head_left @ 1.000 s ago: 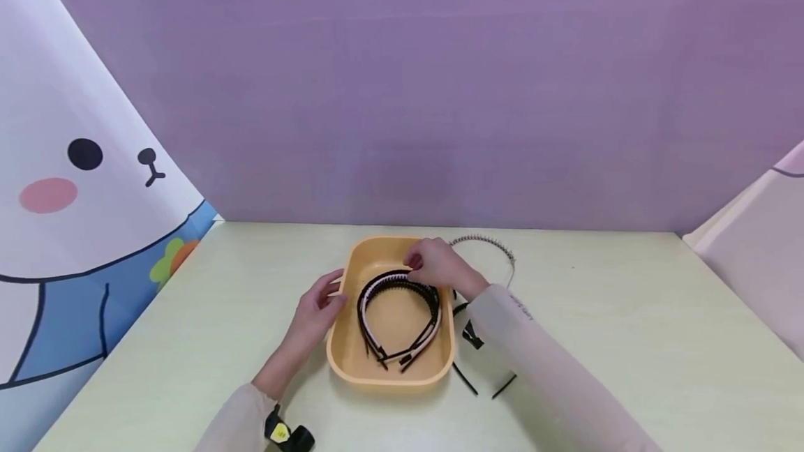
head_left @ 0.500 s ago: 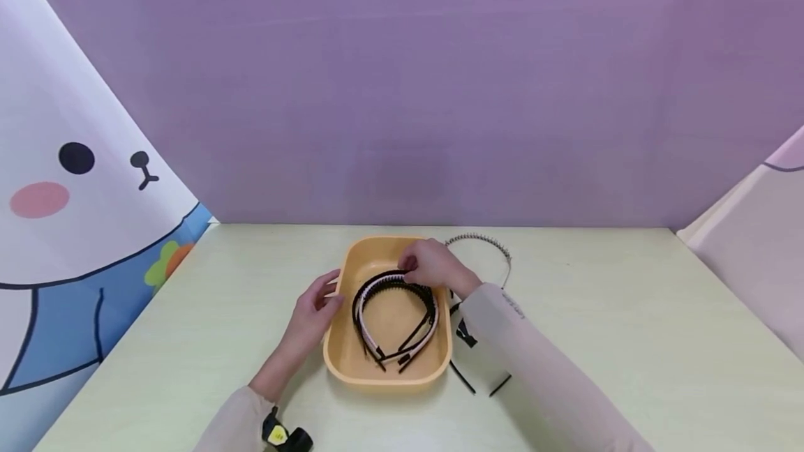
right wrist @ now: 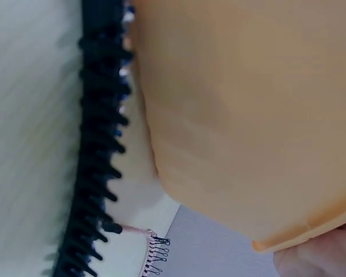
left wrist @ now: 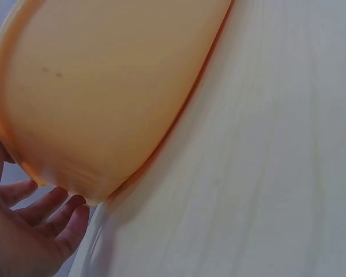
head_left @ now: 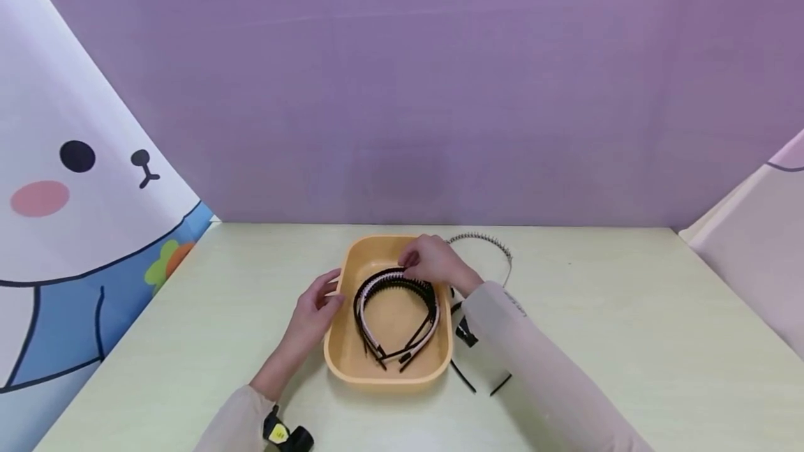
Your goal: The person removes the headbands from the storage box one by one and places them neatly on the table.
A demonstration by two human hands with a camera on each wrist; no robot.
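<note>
Inside a yellow plastic basket lie several headbands, mostly black with a pale pink one among them, nested in a ring. My right hand reaches over the basket's right side and pinches the top of the headbands; which one is between thumb and finger cannot be made out. Against the basket's outer left wall rests my left hand, fingers spread and a little bent. In the left wrist view its fingertips touch the basket's outside.
Right of the basket, partly under my right sleeve, more headbands lie on the pale table: a thin coiled one and one with a black bow. A black toothed headband shows beside the basket. A purple wall stands behind.
Hands, basket and headbands keep nearly the same places. The whole head view shifts slightly left.
</note>
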